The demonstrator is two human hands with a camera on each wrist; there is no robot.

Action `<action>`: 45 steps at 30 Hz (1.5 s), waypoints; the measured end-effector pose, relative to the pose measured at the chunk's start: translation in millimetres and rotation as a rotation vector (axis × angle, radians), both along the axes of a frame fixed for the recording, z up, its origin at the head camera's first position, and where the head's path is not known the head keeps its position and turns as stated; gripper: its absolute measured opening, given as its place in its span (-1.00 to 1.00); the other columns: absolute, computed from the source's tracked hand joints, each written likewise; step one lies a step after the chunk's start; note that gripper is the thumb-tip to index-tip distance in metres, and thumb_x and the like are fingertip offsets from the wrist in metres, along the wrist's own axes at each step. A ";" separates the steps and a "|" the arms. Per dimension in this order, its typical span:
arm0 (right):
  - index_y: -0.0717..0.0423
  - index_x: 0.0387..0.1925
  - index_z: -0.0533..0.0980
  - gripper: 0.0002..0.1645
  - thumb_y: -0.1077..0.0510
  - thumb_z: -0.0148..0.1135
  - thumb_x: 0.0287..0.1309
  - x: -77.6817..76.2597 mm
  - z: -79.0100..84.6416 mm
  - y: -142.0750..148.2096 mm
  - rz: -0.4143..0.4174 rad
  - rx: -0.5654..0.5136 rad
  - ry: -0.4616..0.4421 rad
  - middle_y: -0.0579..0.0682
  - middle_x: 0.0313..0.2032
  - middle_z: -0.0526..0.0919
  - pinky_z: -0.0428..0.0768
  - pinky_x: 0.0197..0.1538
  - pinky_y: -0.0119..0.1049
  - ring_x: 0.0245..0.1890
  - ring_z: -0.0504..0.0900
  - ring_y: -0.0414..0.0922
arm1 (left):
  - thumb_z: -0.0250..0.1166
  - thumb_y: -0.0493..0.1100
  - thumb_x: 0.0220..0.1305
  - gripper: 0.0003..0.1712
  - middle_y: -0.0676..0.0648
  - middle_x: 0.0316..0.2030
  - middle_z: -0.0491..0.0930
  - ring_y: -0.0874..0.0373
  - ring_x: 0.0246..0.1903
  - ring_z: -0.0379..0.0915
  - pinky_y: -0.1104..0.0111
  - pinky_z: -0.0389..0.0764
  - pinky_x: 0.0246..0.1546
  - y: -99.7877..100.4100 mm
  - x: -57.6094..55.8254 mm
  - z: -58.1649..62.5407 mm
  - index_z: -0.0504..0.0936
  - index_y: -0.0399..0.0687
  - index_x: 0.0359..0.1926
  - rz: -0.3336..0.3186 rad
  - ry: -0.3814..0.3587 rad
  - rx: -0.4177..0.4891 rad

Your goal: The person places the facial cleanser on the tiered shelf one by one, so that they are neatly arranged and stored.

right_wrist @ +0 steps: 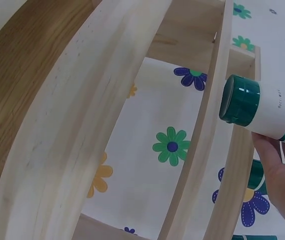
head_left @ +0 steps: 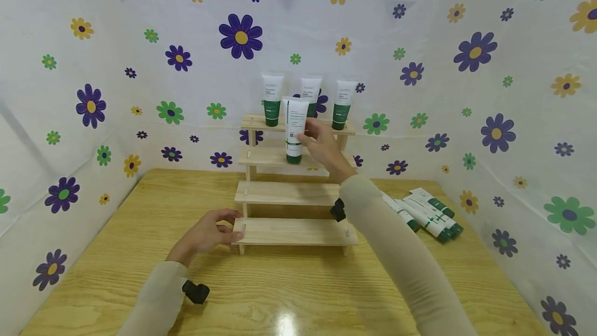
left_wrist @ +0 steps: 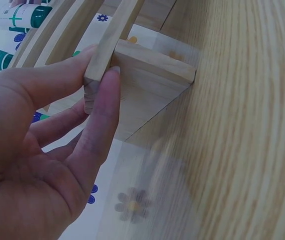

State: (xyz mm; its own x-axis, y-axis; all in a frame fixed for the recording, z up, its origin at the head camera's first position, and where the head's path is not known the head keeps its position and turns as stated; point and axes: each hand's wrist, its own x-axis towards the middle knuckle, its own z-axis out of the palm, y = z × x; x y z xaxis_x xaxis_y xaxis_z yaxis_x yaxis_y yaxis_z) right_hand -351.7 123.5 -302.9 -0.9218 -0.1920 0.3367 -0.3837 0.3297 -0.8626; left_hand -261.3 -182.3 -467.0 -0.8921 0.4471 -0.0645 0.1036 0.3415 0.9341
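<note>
The left hand pinches the end of a wooden board by its corner. Past one long edge are more boards and two green caps. Past the other is a stripy table.

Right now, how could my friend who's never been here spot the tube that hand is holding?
Find the wooden stepped stand on the table. In front of its upper shelves, the right hand holds the tube. It's mostly white with a thin green band, while the three tubes on the top shelf have broad green lower parts.
</note>
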 end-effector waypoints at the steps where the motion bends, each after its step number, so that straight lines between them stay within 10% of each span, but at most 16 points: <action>1: 0.18 0.37 0.44 -0.49 0.31 0.19 0.44 -0.8 -0.6 -1.5 0.003 -0.001 0.005 0.15 0.32 0.57 0.48 0.46 -0.03 0.32 0.57 0.11 | 0.48 -0.14 0.29 -0.29 -0.33 0.05 0.50 0.06 -0.18 0.69 0.17 0.81 -0.15 0.0 0.0 0.1 0.42 -0.35 0.33 0.000 0.000 0.000; 45: 0.10 0.48 0.32 -0.42 0.29 0.09 0.51 -13.2 -12.3 -33.5 0.116 -0.059 -0.039 0.20 0.34 0.54 0.59 0.36 0.01 0.29 0.57 0.13 | 0.48 -0.15 0.29 -0.30 -0.31 0.05 0.51 0.07 -0.19 0.70 0.15 0.81 -0.15 2.1 4.1 2.4 0.43 -0.33 0.34 0.011 -0.017 0.008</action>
State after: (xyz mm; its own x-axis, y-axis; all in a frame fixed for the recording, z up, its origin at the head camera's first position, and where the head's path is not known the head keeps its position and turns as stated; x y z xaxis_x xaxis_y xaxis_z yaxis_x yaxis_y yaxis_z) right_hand -365.0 90.0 -315.2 -0.9070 -0.2794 0.3151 -0.3825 0.2333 -0.8940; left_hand -257.1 -180.2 -464.5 -0.8957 0.4380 -0.0766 0.0837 0.3354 0.9383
